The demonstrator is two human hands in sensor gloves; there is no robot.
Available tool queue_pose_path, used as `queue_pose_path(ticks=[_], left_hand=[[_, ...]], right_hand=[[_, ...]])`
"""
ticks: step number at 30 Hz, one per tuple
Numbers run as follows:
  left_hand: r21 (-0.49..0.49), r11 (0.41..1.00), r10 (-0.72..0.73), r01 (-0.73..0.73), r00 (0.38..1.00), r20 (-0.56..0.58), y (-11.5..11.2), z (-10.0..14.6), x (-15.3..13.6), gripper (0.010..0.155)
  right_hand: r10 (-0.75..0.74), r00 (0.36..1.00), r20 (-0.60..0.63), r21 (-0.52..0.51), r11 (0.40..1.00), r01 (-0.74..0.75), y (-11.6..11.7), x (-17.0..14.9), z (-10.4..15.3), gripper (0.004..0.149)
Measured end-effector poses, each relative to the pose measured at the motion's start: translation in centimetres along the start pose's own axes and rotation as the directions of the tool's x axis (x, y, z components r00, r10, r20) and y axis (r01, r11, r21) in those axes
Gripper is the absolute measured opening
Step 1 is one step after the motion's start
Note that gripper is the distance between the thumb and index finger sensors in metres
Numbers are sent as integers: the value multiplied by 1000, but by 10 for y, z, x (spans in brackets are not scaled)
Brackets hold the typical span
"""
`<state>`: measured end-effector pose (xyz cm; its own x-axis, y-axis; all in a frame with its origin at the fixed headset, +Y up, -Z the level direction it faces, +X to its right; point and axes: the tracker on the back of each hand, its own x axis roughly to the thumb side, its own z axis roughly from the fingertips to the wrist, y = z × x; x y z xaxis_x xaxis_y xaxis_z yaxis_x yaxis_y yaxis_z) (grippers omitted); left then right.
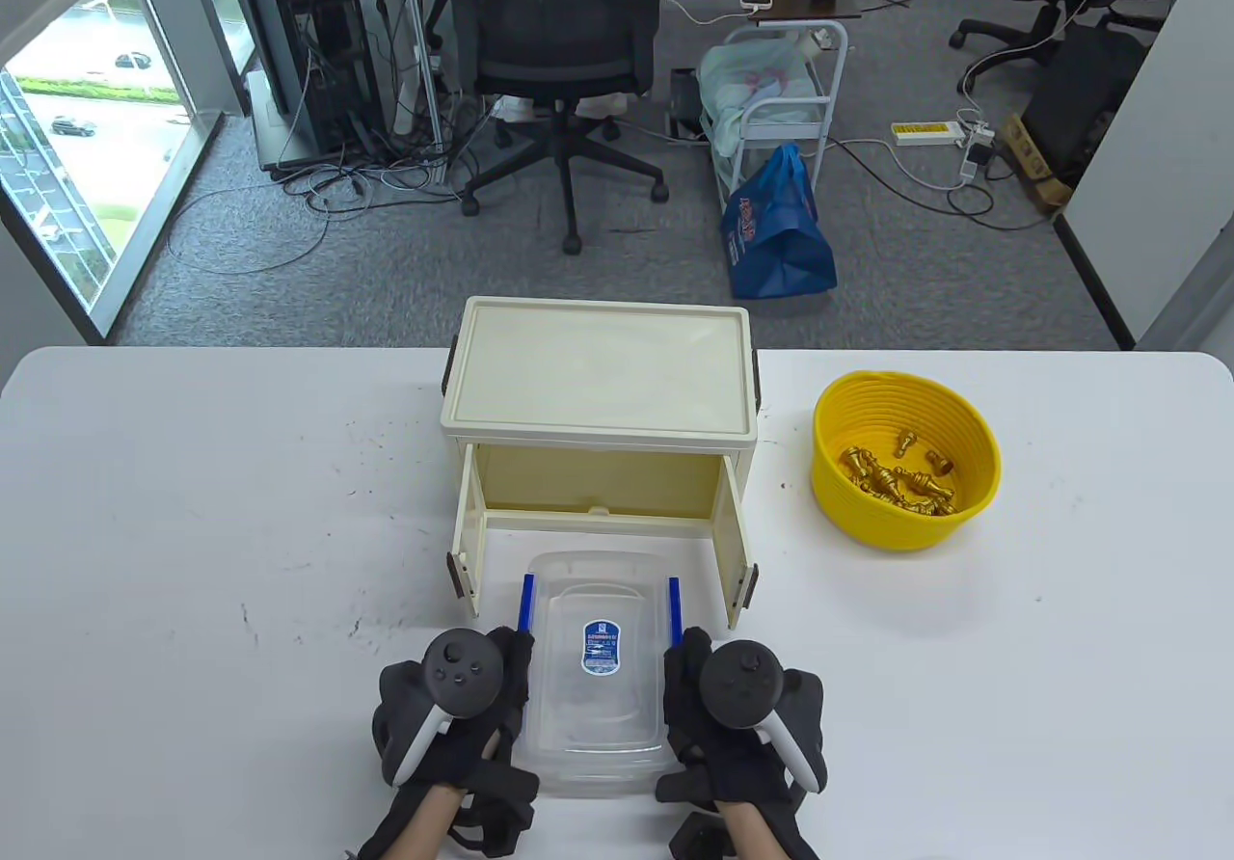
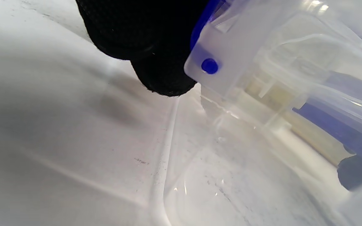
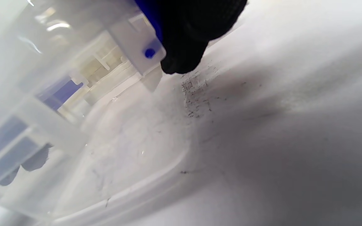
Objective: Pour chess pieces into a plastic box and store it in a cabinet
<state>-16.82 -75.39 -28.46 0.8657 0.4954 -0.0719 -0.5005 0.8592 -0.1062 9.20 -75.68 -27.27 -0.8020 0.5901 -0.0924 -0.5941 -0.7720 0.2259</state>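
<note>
Box: your clear plastic box with a lid and two blue side latches (image 1: 598, 667) is on the white desk (image 1: 212, 513), just in front of the open cream plastic cabinet (image 1: 598, 388). It is placed there so that it can slide straight in later.
Left hand: your left hand (image 1: 453, 696) is at the left side of the box, and its fingers (image 2: 165, 75) touch the blue latch there. They seem to be curled on the latch, but the wrist view is too close to be sure.
Right hand: your right hand (image 1: 742, 696) does the same on the right side, and its fingers (image 3: 184, 59) press on the other blue latch.
Why held so: I think you hold both latches together because the lid must come off before anything can be poured in.
Chess pieces: the golden chess pieces (image 1: 897, 479) lie in the round yellow woven basket (image 1: 906, 416), to the right of the cabinet and well apart from the box. None is in the box yet.
Cabinet: both small doors are open, and the inside looks free for the box.
Next: lift the latches evenly, so that the light box does not tip.
</note>
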Motion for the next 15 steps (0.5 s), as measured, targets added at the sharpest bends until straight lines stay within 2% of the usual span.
queue_pose_path(ticks=[1,7,8,9,10,11,13,15], left_hand=[[28,1000,-4,3,1000,3,0,0,0,53],[35,999,4,-4,1000,-1,-1,0,0,53],[46,999,1,2,998,-63,0,-1,-5,52],[23,998,58,-57,998,-28,-3,-2,-10,51],[-1,989,146,-146,988,-54,-3,-3,-15,51],[0,989,145,-146,988,-60,-4,-5,-17,51],[11,995,102,-102,993,-56,-3,-5,-15,51],[10,996,95,-94,994,-59,-3,-6,-16,51]], right_hand=[[6,1000,-4,-17,1000,-6,0,1,1,54],[18,1000,-21,-50,999,-19,2,2,2,53],[29,999,-40,-63,998,-31,1,2,3,53],[20,999,-29,-60,998,-22,2,0,3,53],[-3,999,-41,-71,997,0,3,-1,3,53],[-16,998,-57,-76,997,11,2,-6,2,52],[-133,990,-54,-42,990,131,2,-14,0,52],[-147,988,-55,-34,989,145,0,-16,-1,52]])
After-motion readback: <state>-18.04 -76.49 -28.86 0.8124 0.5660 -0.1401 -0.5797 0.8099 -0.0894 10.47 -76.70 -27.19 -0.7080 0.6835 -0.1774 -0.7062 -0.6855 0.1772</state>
